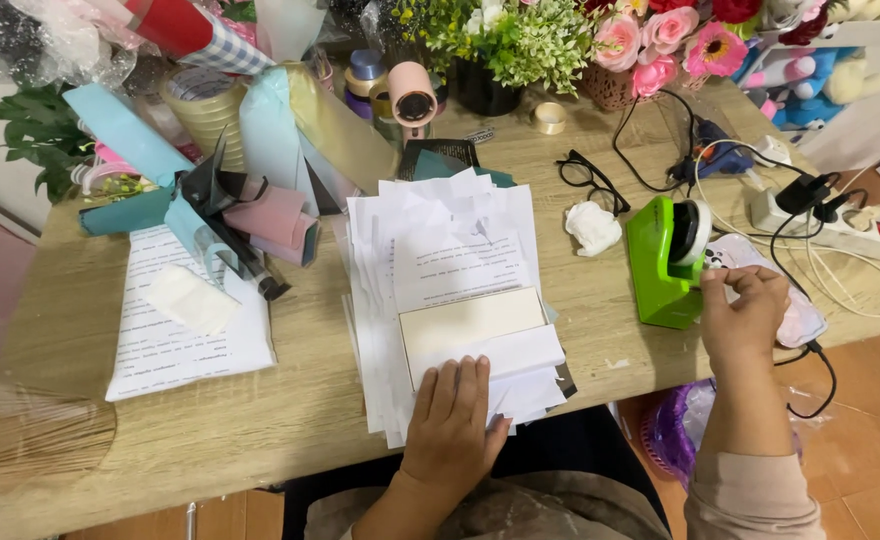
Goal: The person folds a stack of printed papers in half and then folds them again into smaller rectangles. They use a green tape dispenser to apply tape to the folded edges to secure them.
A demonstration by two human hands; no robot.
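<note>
My left hand [452, 420] lies flat, fingers together, on a stack of white paper sheets [440, 250] at the middle of the wooden table [290, 400]. A cream card [465, 320] lies on that stack just beyond my fingertips. My right hand [745, 310] is at the right of a green tape dispenser [665, 262], fingers pinched at the strip of clear tape coming off its roll [695, 232]. Under that hand lies a pale pink object [800, 320].
Rolled coloured wrapping papers [230, 170] pile up at the back left over a printed sheet [175, 330]. Black glasses [590, 175], a crumpled tissue [593, 228], a tape ring [549, 118], flower pots [520, 45], a power strip [840, 225] and cables fill the back right.
</note>
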